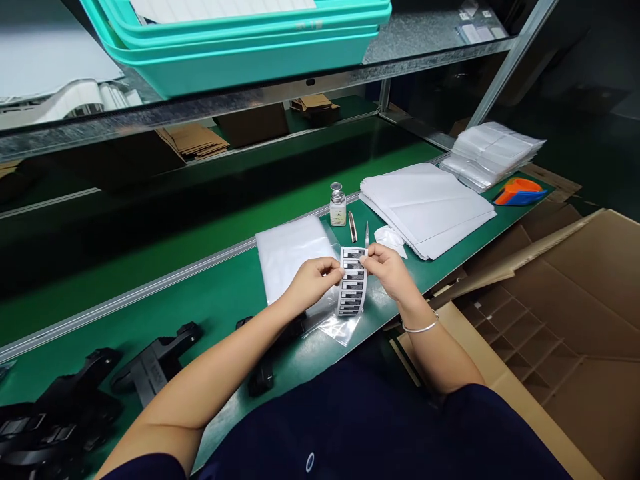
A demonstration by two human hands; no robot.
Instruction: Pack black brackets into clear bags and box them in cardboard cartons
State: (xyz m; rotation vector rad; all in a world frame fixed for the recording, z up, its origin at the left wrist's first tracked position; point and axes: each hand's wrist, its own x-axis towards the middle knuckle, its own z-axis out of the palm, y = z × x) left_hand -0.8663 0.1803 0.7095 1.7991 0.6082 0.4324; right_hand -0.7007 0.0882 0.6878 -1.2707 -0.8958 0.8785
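A strip of printed labels (352, 285) hangs upright between my two hands, its lower end curling above the bench. My left hand (320, 280) pinches its left edge. At the upper right edge, the thumb and fingers of my right hand (387, 267) are closed on the same strip. Behind and beneath my left hand lie clear plastic bags (293, 250) in a flat stack. Just beyond the strip are tweezers (367, 233), a narrow metal-edged tool (353, 227) and a small bottle with a metal top (338, 207). Crumpled white paper (391, 240) rests close to my right hand.
White sheets (430, 203) and bagged stacks (493, 153) lie to the right, near an orange and blue tape dispenser (520, 192). Black plastic devices (150, 367) sit at left. Teal trays (260, 63) occupy the overhead shelf. A divided cardboard box (565, 267) stands at right.
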